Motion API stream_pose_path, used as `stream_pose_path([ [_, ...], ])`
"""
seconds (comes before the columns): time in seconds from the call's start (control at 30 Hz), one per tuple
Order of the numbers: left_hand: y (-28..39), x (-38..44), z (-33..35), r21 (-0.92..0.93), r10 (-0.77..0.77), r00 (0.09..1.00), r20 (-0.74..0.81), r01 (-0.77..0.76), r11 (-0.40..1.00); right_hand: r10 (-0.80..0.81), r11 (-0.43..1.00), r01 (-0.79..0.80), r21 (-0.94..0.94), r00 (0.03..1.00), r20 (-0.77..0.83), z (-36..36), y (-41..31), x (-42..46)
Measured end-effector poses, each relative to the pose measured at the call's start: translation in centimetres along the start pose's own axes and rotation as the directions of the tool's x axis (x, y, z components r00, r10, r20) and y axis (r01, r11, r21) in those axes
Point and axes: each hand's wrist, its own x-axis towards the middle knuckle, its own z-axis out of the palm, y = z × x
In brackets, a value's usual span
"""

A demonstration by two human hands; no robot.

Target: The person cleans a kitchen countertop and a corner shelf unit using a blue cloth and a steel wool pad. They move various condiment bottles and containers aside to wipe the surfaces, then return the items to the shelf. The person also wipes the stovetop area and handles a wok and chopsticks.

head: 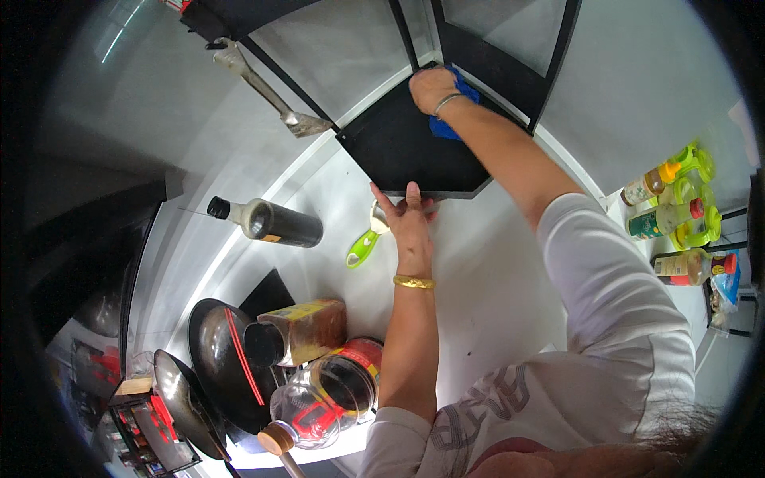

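Observation:
A black corner shelf (pixel 412 143) stands against the two walls on a white surface. My right hand (pixel 434 89) is at its back corner, pressing a blue cloth (pixel 447 128) to the shelf; part of the cloth is hidden under the hand and forearm. My left hand (pixel 407 218) grips the shelf's front edge, with some fingers out of sight beneath it. Just left of that hand lies a peeler-like utensil with a green handle (pixel 362 249), its head partly covered. A dark glass bottle (pixel 285 223) with a black cap is farther left.
At lower left are a black wok (pixel 209 340) with red chopsticks (pixel 242 352), a spice jar (pixel 314 331) and a clear jar (pixel 305 412). A metal spatula (pixel 263 89) hangs at upper left. Sauce bottles (pixel 663 220) stand along the right side.

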Motion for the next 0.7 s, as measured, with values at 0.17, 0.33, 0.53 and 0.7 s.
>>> stream_pose_path([
  [0.17,-0.1,0.2,-0.5,-0.046,-0.004,1.0,0.01,0.005,0.999,-0.091,0.95,0.069,0.304,0.994,0.06,0.5,1.6,-1.5],
  [0.33,0.0,0.3,-0.5,0.0,0.003,1.0,0.006,-0.003,1.0,-0.365,0.869,0.315,0.382,0.929,0.066,-2.8,0.6,-8.0],
  [0.53,-0.2,0.3,-0.4,0.009,0.015,1.0,0.021,-0.015,1.0,-0.197,0.92,0.236,0.314,0.969,-0.151,-0.1,1.2,-2.5],
  [0.7,-0.5,0.2,-1.0,0.01,0.027,1.0,0.014,-0.028,1.0,-0.127,0.886,0.09,0.455,0.991,0.051,-1.5,1.0,-0.6],
])
